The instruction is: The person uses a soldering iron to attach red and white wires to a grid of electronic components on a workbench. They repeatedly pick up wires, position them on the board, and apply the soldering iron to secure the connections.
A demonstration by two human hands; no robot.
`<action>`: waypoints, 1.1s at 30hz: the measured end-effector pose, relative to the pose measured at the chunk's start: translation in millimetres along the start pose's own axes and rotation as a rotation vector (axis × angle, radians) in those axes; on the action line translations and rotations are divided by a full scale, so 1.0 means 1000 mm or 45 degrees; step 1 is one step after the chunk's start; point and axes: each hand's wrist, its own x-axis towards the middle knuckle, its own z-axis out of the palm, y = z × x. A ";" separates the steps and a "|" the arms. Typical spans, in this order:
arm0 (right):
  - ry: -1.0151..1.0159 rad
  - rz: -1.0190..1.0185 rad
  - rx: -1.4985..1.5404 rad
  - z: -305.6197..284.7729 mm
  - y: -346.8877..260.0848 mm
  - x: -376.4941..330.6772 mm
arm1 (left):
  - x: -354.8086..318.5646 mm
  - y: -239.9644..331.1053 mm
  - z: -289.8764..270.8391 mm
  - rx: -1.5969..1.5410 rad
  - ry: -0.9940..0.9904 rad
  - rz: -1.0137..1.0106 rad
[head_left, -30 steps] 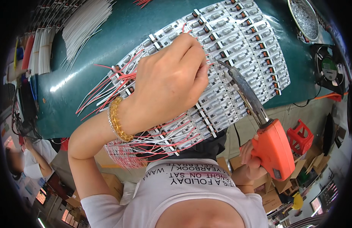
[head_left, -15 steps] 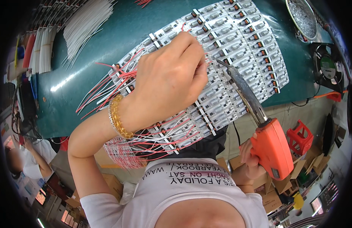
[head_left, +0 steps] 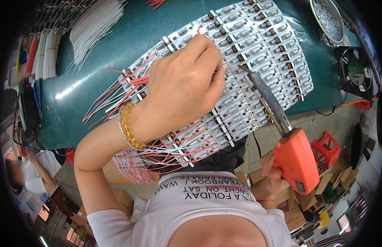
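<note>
My left hand (head_left: 184, 78) is closed in a pinch over the sheet of small circuit boards (head_left: 277, 61). Red and white wires (head_left: 135, 81) run into its palm, and the fingertips hide the held ends. A yellow beaded bracelet circles that wrist. My right hand (head_left: 272, 168) wraps the handle of an orange soldering gun (head_left: 298, 160). Its dark metal tip (head_left: 243, 69) points at the boards just right of my left fingertips, with a faint wisp of smoke beside it. Whether the tip touches a board I cannot tell. More wired boards (head_left: 186, 148) lie toward my lap.
Bundles of white wires (head_left: 96, 29) lie at the far left of the green table (head_left: 71, 111). A round metal bowl (head_left: 341, 35) and a small black fan (head_left: 355, 72) stand at the right. Beyond are a red stool (head_left: 326, 149), cardboard boxes and another person (head_left: 38, 173) at left.
The soldering gun's tip has shifted slightly right, away from my left fingertips. Smoke now shows by it. My left hand has stayed in place.
</note>
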 end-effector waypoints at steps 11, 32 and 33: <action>-0.036 -0.413 0.035 0.013 0.004 0.019 | 0.000 0.000 0.001 0.031 0.006 0.037; -0.052 -0.370 0.100 0.017 -0.007 0.023 | 0.010 0.001 -0.016 0.012 -0.265 -0.004; -0.052 -0.382 0.090 0.016 -0.007 0.023 | 0.011 0.001 -0.017 0.024 -0.282 0.001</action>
